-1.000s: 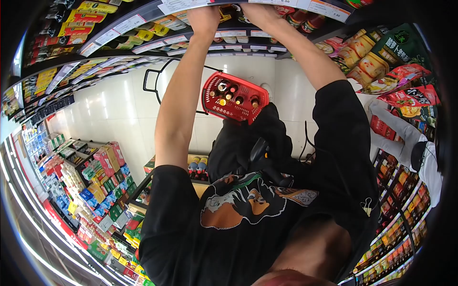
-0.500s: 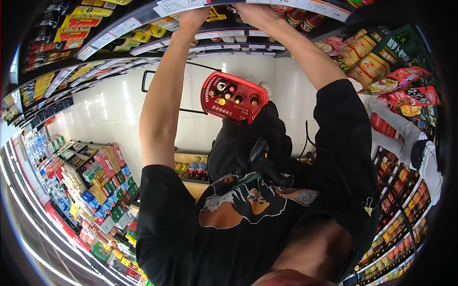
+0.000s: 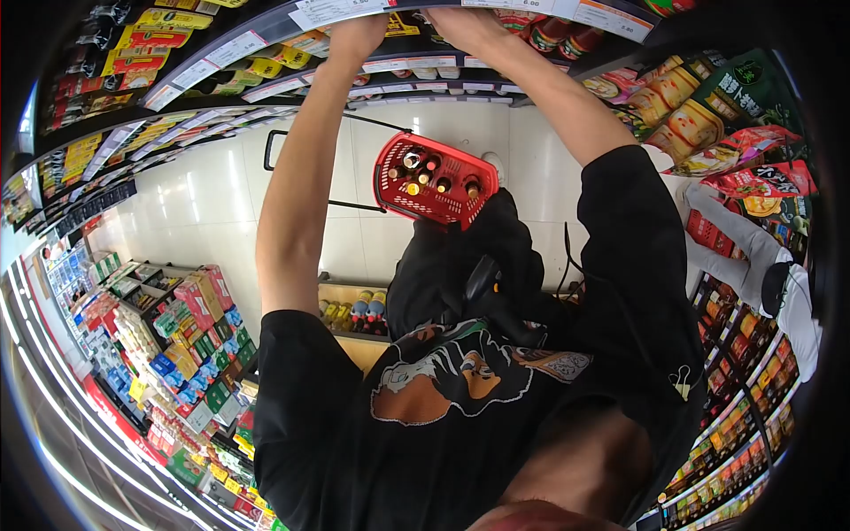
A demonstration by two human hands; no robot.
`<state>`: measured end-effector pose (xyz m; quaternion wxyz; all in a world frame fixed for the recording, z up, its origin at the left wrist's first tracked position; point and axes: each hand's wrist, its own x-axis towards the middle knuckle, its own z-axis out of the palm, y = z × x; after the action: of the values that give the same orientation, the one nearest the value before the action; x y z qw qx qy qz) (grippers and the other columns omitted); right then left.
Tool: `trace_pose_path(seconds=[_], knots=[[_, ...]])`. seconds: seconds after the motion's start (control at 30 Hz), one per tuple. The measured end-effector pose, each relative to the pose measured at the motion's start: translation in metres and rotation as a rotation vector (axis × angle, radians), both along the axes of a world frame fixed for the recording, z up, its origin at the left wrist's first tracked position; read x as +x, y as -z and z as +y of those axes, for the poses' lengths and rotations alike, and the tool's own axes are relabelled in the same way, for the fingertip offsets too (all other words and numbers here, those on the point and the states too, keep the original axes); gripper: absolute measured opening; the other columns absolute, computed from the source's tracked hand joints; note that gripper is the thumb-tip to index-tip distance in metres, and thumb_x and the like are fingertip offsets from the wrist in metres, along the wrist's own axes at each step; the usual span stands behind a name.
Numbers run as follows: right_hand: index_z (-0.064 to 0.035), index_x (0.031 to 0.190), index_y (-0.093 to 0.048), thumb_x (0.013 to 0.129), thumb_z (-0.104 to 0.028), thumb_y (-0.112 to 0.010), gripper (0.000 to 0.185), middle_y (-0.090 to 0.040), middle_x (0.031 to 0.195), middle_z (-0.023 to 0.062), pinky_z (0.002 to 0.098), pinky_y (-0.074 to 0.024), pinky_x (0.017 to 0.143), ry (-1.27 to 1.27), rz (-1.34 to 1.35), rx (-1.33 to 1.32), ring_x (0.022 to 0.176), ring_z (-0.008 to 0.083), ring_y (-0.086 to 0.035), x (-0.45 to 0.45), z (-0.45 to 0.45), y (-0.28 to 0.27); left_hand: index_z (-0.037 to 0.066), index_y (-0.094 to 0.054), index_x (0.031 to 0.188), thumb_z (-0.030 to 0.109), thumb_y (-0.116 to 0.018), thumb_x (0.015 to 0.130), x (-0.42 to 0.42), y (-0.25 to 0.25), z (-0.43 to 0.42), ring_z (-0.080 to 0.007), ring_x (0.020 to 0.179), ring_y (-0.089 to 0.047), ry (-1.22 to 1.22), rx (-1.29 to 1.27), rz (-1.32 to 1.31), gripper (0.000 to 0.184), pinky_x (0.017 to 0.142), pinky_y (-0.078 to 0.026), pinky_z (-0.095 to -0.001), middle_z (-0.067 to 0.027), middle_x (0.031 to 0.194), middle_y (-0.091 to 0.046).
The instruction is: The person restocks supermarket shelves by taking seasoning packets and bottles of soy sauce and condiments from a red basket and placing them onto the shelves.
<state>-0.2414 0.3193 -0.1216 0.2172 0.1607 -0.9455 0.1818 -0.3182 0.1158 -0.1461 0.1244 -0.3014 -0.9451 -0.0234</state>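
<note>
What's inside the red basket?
Several capped bottles stand in the red shopping basket. You see their tops; their lower parts, and the basket's bottom under them, are hidden.

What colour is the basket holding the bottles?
The basket is red, clearest in the head view.

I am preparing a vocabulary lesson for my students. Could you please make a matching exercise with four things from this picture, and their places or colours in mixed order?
1. basket
2. left hand
3. bottles
4. clip

A. inside the basket
B. on the black shirt
C. red, with holes in its walls
D. at the shelf, fingers hidden

Pairs: 1-C, 2-D, 3-A, 4-B
</note>
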Motion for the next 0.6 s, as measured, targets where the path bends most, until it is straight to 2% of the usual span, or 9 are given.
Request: trace_pose_path(seconds=[0.07,0.17,0.2,0.27,0.37,0.43,0.5,0.57,0.6], knots=[[0.0043,0.109,-0.066,0.092,-0.009,-0.053,0.025,-0.068,0.101,0.0265,0.0508,-0.0518,0.084,-0.054,0.013,0.002,0.095,0.041,-0.067,0.008,0.002,-0.011,-0.004,-0.061,0.12,0.015,-0.062,0.091,0.017,-0.01,0.0,-0.0467,0.118,-0.052,0.128,0.443,0.023,0.035,0.104,-0.037,-0.0554,-0.0297,0.128,-0.058],[0.0057,0.107,-0.065,0.096,-0.01,-0.053,0.023,-0.069,0.091,0.0257,0.0475,-0.054,0.073,-0.021,-0.257,-0.086,0.084,0.0391,-0.07,0.025,0.008,-0.01,-0.005,-0.06,0.115,0.019,-0.064,0.094,0.053,-0.028,0.005,-0.0482,0.107,-0.058,0.098,0.683,0.028,0.032,0.095,-0.043,-0.0554,-0.0303,0.115,-0.064],[0.0057,0.107,-0.065,0.096,-0.01,-0.053,0.023,-0.069,0.091,0.0257,0.0475,-0.054,0.073,-0.021,-0.258,-0.085,0.084,0.0391,-0.07,0.031,0.011,-0.005,-0.005,-0.06,0.115,0.019,-0.064,0.094,0.061,-0.029,0.004,-0.0482,0.107,-0.058,0.098,0.684,0.027,0.032,0.095,-0.043,-0.0554,-0.0303,0.115,-0.064],[-0.0133,0.123,-0.063,0.101,-0.03,-0.053,0.029,-0.073,0.088,0.019,0.0469,-0.0563,0.074,0.083,-0.27,-0.163,0.082,0.0415,-0.07,0.047,0.025,0.008,-0.001,-0.055,0.121,0.024,-0.068,0.097,0.075,-0.025,0.003,-0.0308,0.079,-0.067,0.08,0.684,0.067,0.037,0.066,-0.055,-0.0406,-0.016,0.094,-0.066],[-0.0119,0.122,-0.064,0.1,-0.028,-0.055,0.028,-0.072,0.083,0.0189,0.0455,-0.0564,0.071,0.064,-0.238,-0.553,0.078,0.0381,-0.071,0.084,0.049,-0.019,0.001,-0.053,0.123,0.021,-0.067,0.097,0.096,-0.036,0.015,-0.0295,0.078,-0.064,0.062,0.698,-0.096,0.036,0.062,-0.055,-0.0406,-0.0146,0.1,-0.06],[-0.0086,0.127,-0.059,0.102,-0.025,-0.056,0.03,-0.074,0.087,0.0161,0.0394,-0.0563,0.07,0.1,-0.19,-0.533,0.075,0.0282,-0.073,0.092,0.055,-0.027,0.002,-0.053,0.124,0.022,-0.067,0.097,0.094,-0.037,0.025,-0.0295,0.078,-0.066,0.063,0.716,-0.141,0.036,0.061,-0.055,-0.0417,-0.0148,0.106,-0.06],[0.0065,0.105,-0.064,0.098,-0.014,-0.057,0.023,-0.07,0.084,0.0251,0.0457,-0.0535,0.065,0.38,-0.417,-0.62,0.076,0.0398,-0.07,0.097,0.061,-0.047,0.002,-0.051,0.126,0.021,-0.068,0.097,0.086,-0.032,0.033,-0.0305,0.078,-0.068,0.126,0.575,-0.142,0.039,0.063,-0.056,-0.0418,-0.0158,0.102,-0.059],[0.0064,0.106,-0.064,0.097,-0.019,-0.062,0.027,-0.07,0.085,0.0258,0.0471,-0.0527,0.067,0.404,-0.485,-0.769,0.079,0.043,-0.069,0.098,0.061,-0.056,0.0,-0.05,0.127,0.018,-0.066,0.098,0.083,-0.031,0.039,-0.0276,0.081,-0.071,0.076,0.473,-0.229,0.038,0.068,-0.057,-0.0385,-0.0167,0.112,-0.061],[0.0059,0.106,-0.064,0.097,-0.02,-0.063,0.028,-0.07,0.086,0.0261,0.0482,-0.0525,0.068,0.408,-0.345,-0.619,0.081,0.044,-0.068,0.093,0.064,-0.05,-0.003,-0.056,0.117,0.021,-0.065,0.097,0.078,-0.025,0.042,-0.0377,0.087,-0.067,-0.006,0.479,-0.342,0.033,0.075,-0.053,-0.0463,-0.0224,0.104,-0.065]])
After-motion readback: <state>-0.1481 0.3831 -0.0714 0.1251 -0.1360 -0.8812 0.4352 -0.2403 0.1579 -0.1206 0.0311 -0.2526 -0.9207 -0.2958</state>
